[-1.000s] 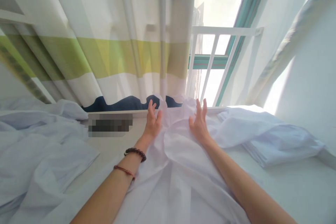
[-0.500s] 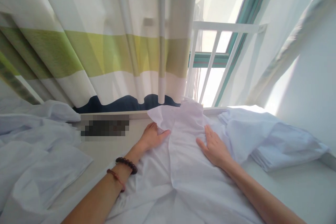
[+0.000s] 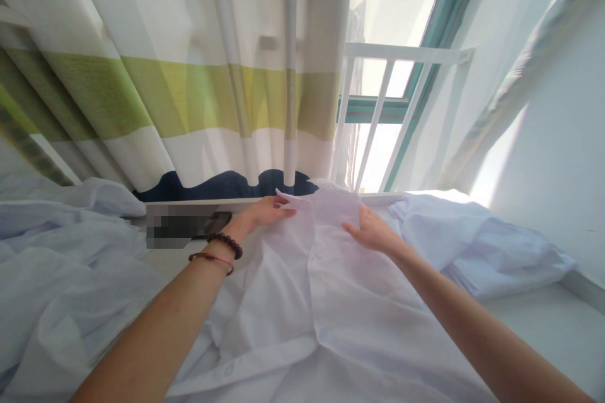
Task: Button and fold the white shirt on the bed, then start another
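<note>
A white coat (image 3: 283,277) with a collar and a buttoned front lies spread before me, its collar end near the far edge of the white surface. My left hand (image 3: 267,211) is closed on the left side of the collar, the cloth pinched between thumb and fingers. On the other side, my right hand (image 3: 373,228) grips the collar's right edge, thumb in front and the fingers partly hidden by cloth. Between the hands the collar stands slightly raised. Dark beads (image 3: 225,244) and a thin red-brown bracelet circle my left wrist.
A heap of white cloth (image 3: 70,289) lies at the left, and folded white garments (image 3: 486,245) at the right. Behind my left wrist is a dark phone-like object (image 3: 220,223), partly blurred out. White railings (image 3: 406,51), a striped curtain (image 3: 189,97) and a window stand beyond.
Both hands have gone from lying flat on the coat to gripping its collar. My left hand moved up a little; my right moved up and inward. The collar edges have lifted.
</note>
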`<state>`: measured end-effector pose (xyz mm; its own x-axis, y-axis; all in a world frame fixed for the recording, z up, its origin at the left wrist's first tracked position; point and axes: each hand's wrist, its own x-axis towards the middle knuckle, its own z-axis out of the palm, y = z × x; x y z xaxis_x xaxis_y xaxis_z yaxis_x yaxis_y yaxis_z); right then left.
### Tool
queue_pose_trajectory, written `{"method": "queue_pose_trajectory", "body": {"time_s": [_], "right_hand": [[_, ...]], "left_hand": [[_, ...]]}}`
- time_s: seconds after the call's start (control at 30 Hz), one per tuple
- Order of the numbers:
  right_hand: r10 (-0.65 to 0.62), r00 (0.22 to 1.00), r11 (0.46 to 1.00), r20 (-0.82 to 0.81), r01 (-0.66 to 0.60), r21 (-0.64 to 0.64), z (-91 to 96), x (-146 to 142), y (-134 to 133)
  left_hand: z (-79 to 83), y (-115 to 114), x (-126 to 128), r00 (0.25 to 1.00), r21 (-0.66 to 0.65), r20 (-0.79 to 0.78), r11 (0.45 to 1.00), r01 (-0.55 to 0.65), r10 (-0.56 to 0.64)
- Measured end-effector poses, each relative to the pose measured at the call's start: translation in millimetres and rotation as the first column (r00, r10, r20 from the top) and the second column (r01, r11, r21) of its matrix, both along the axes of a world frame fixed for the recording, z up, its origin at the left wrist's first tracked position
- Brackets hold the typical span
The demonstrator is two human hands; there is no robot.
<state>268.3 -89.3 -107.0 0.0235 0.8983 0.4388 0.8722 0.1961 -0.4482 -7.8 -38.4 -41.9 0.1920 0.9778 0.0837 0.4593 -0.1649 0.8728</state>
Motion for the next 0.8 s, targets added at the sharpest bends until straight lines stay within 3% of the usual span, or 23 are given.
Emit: {"method": "queue_pose_trajectory", "body": {"time_s": [0.1, 0.2, 0.4, 0.53, 0.67, 0.8], "right_hand": [[-0.096, 0.992, 0.995, -0.087, 0.094, -0.022, -4.2, -25, 11], [-0.175, 0.966, 0.984, -0.190, 0.174, -0.022, -13.7, -39, 9], [-0.232, 0.895, 0.972, -0.380, 0.230, -0.052, -15.1, -33, 3], [-0.216, 0.883, 0.976, -0.417, 0.207, -0.068, -11.1, -33, 1], [-0.146, 0.893, 0.989, -0.426, 0.142, -0.041, -9.6, -30, -11], [-0.142, 0.891, 0.989, -0.431, 0.150, -0.014, -11.2, -19, -23]], "left_hand": [[-10.6, 11, 19, 0.980, 0.171, 0.117, 0.969, -0.179, 0.161], [-28.4, 11, 27, 0.956, 0.263, 0.213, 0.931, -0.254, 0.200], [-60.2, 2, 17, 0.959, 0.184, 0.209, 0.956, -0.229, 0.190], [-59.6, -1, 20, 0.966, 0.138, 0.204, 0.972, -0.189, 0.159], [-53.7, -5, 22, 0.949, 0.055, 0.174, 0.960, -0.274, 0.261], [-57.3, -11, 18, 0.931, 0.074, 0.167, 0.937, -0.341, 0.325]]}}
